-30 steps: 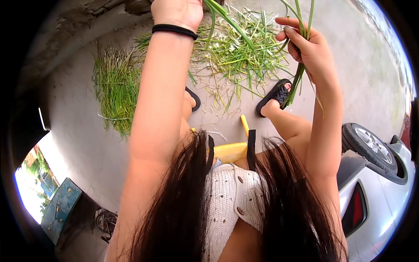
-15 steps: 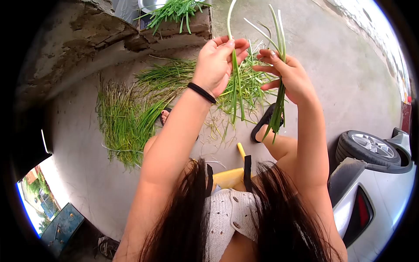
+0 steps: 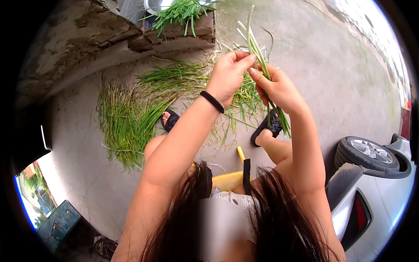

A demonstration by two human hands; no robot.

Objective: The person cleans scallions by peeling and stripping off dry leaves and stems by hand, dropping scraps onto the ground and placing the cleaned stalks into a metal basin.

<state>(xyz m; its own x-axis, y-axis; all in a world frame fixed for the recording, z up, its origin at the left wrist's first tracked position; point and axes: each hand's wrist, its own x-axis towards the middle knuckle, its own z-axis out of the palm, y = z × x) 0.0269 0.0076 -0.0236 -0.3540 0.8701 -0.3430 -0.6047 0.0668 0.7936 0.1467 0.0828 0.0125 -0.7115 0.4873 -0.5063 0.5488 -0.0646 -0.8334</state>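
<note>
My right hand [image 3: 279, 87] is closed around a small bunch of garlic chives [image 3: 256, 46]. The pale stem ends stick up past my fingers, and the green leaves hang down below the hand. Against the left side of the bunch, my left hand [image 3: 233, 72] pinches a stem with thumb and fingertips close to my right thumb. The two hands almost touch. Loose chives [image 3: 244, 102] and trimmings lie scattered on the ground beneath them. A larger heap of uncleaned chives [image 3: 124, 126] spreads to the left.
At the top, cleaned chives [image 3: 181, 15] lie over a metal basin [image 3: 155, 5] on a ledge [image 3: 190, 38]. My sandalled feet rest on the concrete floor on either side. A yellow stool [image 3: 229, 180] is under me. To the right stand a wheel [image 3: 369, 153] and a silver car [image 3: 386, 205].
My left hand has moved right and brought its chive stalk against the bunch in my right hand. My right hand has shifted slightly left and down, and the bunch now leans left.
</note>
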